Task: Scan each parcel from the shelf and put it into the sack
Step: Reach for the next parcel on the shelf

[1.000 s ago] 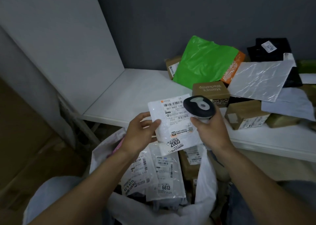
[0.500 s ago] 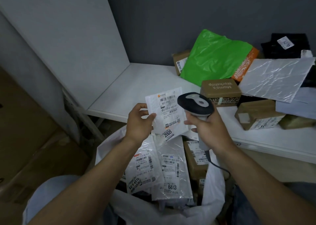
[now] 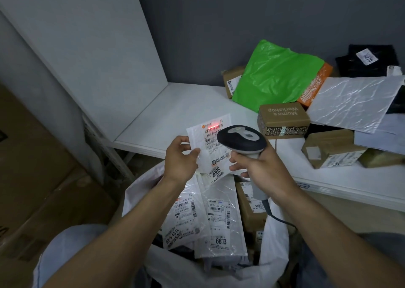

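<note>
My left hand [image 3: 178,158] pinches the left edge of a small white parcel [image 3: 208,140], held upright over the sack, with the number 2005 on its label. My right hand [image 3: 260,169] grips a black and grey barcode scanner [image 3: 241,140] just right of the parcel. A red scan line glows on the barcode at the parcel's top. Below both hands the white sack [image 3: 274,244] stands open, with several labelled white bags [image 3: 219,217] and a brown box [image 3: 249,208] inside.
On the white shelf [image 3: 175,112], to the right, lie a green bag [image 3: 276,73], a brown "Momo's Workshop" box [image 3: 282,114], a crinkled white bag [image 3: 350,103], another brown box [image 3: 331,149] and a black parcel [image 3: 370,62]. Cardboard [image 3: 43,189] stands at the left.
The parcel and scanner have shifted slightly, and the scanner's red light now shows on the parcel's barcode, where none was seen before.
</note>
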